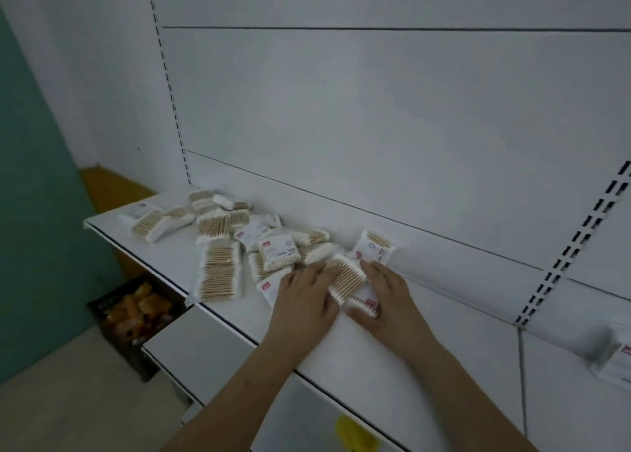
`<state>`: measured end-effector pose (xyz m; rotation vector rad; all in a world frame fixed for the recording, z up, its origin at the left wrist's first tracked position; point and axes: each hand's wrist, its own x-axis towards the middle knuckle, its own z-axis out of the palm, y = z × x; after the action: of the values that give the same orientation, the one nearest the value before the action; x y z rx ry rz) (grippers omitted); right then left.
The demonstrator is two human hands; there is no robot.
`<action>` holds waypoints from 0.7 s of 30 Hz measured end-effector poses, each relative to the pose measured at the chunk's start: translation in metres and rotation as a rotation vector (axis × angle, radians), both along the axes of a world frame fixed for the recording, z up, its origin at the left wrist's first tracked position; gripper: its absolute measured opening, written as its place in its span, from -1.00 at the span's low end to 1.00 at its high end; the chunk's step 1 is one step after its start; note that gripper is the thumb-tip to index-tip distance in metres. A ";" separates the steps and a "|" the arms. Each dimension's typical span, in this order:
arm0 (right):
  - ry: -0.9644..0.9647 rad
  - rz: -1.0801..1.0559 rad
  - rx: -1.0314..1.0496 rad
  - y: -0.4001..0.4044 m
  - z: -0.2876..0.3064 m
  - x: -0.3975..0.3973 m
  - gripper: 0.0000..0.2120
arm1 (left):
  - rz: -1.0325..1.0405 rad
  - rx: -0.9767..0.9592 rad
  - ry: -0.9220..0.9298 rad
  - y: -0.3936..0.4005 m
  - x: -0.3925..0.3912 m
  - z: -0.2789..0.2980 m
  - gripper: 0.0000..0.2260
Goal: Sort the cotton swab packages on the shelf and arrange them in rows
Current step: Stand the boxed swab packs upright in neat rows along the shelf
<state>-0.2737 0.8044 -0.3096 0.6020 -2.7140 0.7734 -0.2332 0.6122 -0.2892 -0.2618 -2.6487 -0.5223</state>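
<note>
On the white shelf, your left hand and right hand seem to pinch one swab packet beside the jumbled packages. It looks light, soft and slippery; hold it by the long edges, not the film.

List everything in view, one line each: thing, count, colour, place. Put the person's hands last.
cotton swab packages: a loose pile, exact count unclear, clear wrap with tan sticks and white labels, left half of the shelf
held package: one, white tips and tan sticks, between both hands
far package: at least one, white, at the right edge of the frame
shelf: one, white, running across the middle
back panel: white, behind the shelf
box of goods: one, dark with orange contents, on the floor at left
left hand: on the held package
right hand: on the held package
</note>
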 end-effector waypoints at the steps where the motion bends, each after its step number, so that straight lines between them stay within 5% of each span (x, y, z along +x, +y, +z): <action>1: -0.026 -0.008 -0.054 0.000 0.003 0.002 -0.11 | -0.006 0.011 -0.002 0.000 -0.003 -0.002 -0.52; 5: 0.006 -0.041 -0.186 -0.004 0.004 0.005 -0.06 | -0.024 -0.048 -0.018 -0.004 -0.005 -0.012 -0.40; 8: 0.045 -0.056 -0.192 0.003 0.006 0.005 -0.02 | -0.039 -0.012 0.016 -0.006 -0.008 -0.011 -0.52; 14: -0.264 -0.189 0.119 0.045 0.033 0.022 -0.05 | -0.180 0.132 0.110 -0.006 0.005 -0.004 -0.49; 17: -0.258 -0.225 0.177 0.068 0.039 0.041 -0.28 | -0.246 0.273 0.121 -0.003 0.009 0.000 -0.46; 21: -0.203 -0.455 0.358 0.087 0.041 0.073 -0.27 | -0.289 0.489 0.125 0.025 0.018 0.015 -0.64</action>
<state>-0.2008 0.8916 -0.2688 -0.0477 -3.0275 0.2473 -0.2156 0.6374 -0.2744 -0.5052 -2.2823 -1.1782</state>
